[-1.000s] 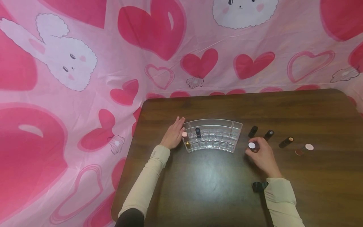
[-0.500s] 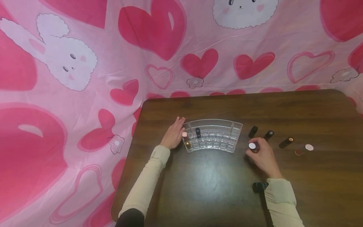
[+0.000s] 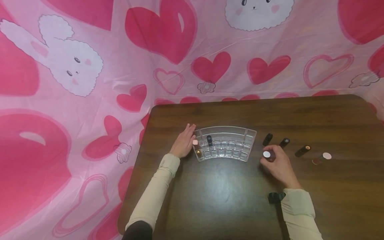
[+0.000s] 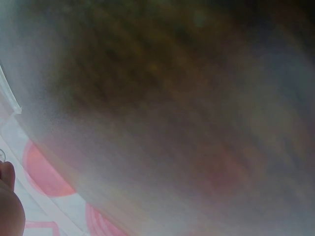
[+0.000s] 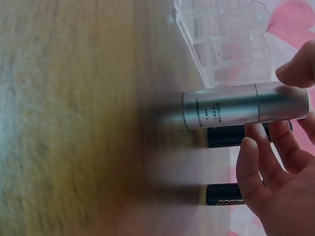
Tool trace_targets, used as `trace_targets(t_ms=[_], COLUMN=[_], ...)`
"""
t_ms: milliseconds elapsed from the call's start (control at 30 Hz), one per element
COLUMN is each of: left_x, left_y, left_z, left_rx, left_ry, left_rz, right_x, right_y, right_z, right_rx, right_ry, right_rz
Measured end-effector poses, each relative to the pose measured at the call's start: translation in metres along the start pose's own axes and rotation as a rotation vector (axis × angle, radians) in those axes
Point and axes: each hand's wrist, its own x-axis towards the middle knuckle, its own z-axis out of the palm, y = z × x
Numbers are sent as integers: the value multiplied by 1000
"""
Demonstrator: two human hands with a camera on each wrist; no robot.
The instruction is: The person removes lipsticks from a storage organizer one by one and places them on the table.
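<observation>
pinching a silvery tube (image 5: 221, 108) between thumb and bent fingertips, the right hand (image 3: 279, 166) has it upright, to the right of the clear organizer (image 3: 229, 152); whether it touches the table (image 3: 222, 196) cannot be told. the left hand (image 3: 182, 142) lies with its fingers extended at the organizer's left end.

A dark brown, wood-grained surface (image 3: 222, 203) with rounded corners spreads toward six o'clock. Beyond it hangs pink cloth (image 3: 126, 66) printed with glossy red hearts (image 3: 159, 30), a fluffy white rabbit (image 3: 76, 70) near ten o'clock and a cropped white animal face (image 3: 259, 16) at one.
</observation>
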Motion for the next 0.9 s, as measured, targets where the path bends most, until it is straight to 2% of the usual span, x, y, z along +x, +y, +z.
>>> trace_targets(t_ms=[367, 600, 900], left_x=[-1, -1, 0], left_y=[0, 0, -1], left_z=[-1, 0, 0], left_rx=[-6, -3, -5], left_ry=[-2, -7, -5], left_rz=[-3, -6, -1], right_x=[1, 2, 10], right_y=[-13, -27, -49], right_z=[-11, -8, 4], right_rx=[51, 53, 98], right_ry=[75, 194, 153], right_rz=[1, -90, -180])
